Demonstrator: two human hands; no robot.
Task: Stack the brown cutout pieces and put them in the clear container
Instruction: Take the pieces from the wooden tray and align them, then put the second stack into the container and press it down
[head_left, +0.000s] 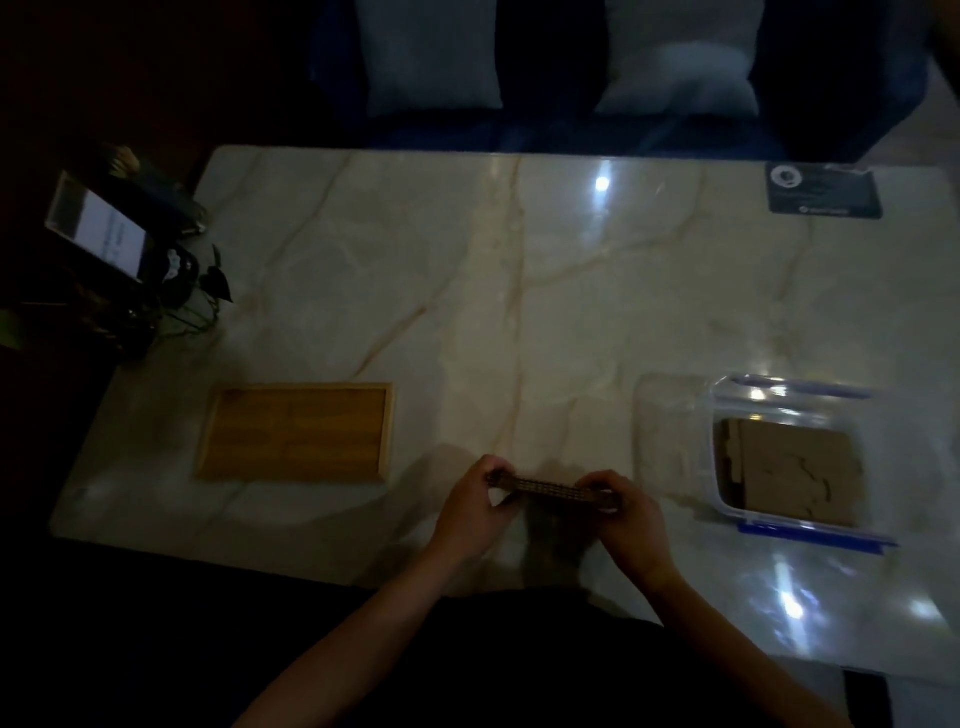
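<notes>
Both hands (470, 506) (631, 519) grip cutout stack (553, 488) ends | container (795, 457) right | card (823, 189) writing unreadable

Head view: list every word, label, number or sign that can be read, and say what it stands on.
No text can be read in this dim view.
Dark card at the table's far right corner: a round pale logo and lines of print, too blurred to read.
Phone screen at the table's left edge: lit, its print too small to read.
Clear container: no label visible.
</notes>
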